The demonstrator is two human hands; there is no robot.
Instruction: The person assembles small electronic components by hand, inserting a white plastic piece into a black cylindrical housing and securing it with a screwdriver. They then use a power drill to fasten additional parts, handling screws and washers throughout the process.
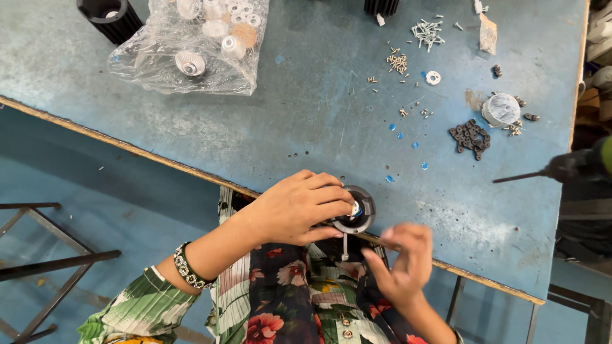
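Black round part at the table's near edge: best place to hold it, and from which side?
Take the black round part by its outer rim, coming from the left over the table edge. It lies flat with its open face up, so the rim is the free surface. The left hand already has that grip, fingers curled across the top. The right hand is beside it.

The left hand (296, 207) has a beaded black-and-white bracelet (187, 267) at the wrist and a green leaf-print sleeve (137, 309) behind it; the right hand (405, 261) is bare.
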